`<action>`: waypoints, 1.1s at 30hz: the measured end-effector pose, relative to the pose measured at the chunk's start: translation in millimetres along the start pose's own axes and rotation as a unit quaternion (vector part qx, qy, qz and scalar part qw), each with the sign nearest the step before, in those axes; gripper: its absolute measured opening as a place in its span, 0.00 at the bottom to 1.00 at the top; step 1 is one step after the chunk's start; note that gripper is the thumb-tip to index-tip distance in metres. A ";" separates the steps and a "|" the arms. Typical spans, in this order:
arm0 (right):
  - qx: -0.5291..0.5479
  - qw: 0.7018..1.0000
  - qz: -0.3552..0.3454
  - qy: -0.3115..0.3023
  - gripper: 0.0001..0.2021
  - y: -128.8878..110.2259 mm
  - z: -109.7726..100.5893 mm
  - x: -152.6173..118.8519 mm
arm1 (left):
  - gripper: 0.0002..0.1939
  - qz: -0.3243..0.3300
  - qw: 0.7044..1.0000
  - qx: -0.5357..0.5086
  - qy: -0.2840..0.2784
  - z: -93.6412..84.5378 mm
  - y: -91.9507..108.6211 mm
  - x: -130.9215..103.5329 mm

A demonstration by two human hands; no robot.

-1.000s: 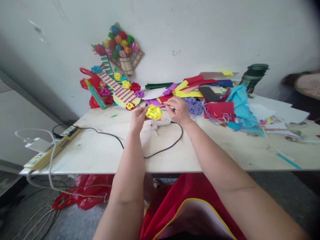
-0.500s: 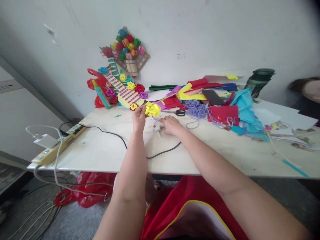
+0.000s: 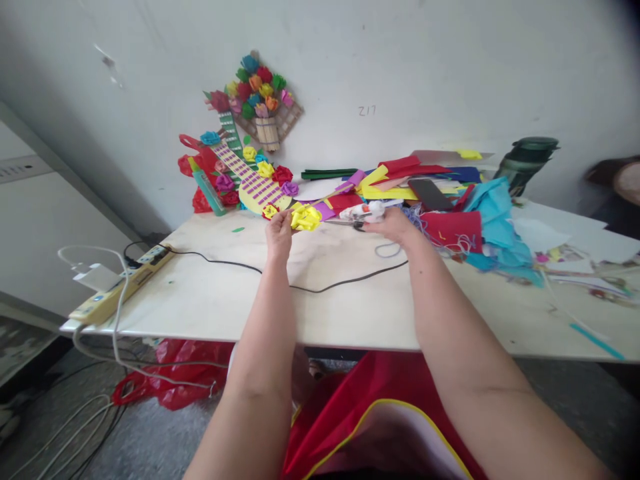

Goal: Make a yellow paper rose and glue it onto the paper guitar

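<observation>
My left hand is closed in a pinch on a yellow paper flower, held above the table. My right hand is wrapped round a white glue gun, apart from the flower and to its right. Scissors lie just under the glue gun, their handles partly hidden by my right fingers. Behind my right hand is a tangle of purple yarn, mostly covered. A yellow paper guitar shape with paper roses stands beyond my left hand.
A black cord crosses the table from a power strip on the left. Coloured paper strips, a phone and a dark green bottle sit at the back right. A glue bottle stands at the left.
My right hand has lifted the glue gun off the table and moved it right and away from me, over the scissors. The cord has shifted with it. My left hand still holds the flower.
</observation>
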State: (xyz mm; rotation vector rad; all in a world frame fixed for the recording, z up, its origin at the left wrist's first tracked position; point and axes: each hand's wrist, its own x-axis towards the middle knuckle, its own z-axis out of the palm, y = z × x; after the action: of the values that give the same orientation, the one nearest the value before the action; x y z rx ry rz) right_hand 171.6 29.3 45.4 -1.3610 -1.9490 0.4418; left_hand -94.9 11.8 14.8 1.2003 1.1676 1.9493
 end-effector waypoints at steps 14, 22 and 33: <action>0.205 0.977 0.012 -0.057 0.11 -21.5 -2.2 -8.7 | 0.17 -0.073 0.987 0.012 -0.139 9.9 3.8 -13.1; 0.145 0.989 -0.032 -0.021 0.13 -19.5 3.5 -4.4 | 0.18 -0.070 0.986 0.012 -0.150 12.0 2.9 -14.1; 0.063 0.996 -0.063 0.008 0.14 -15.0 10.5 1.1 | 0.14 -0.083 0.986 0.013 -0.146 14.9 3.6 -14.7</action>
State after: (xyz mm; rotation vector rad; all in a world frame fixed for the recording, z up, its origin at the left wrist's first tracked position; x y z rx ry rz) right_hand 153.8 25.7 48.0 -1.1517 -1.9468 0.4817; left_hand -75.1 4.1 15.3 1.3058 1.1035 1.5781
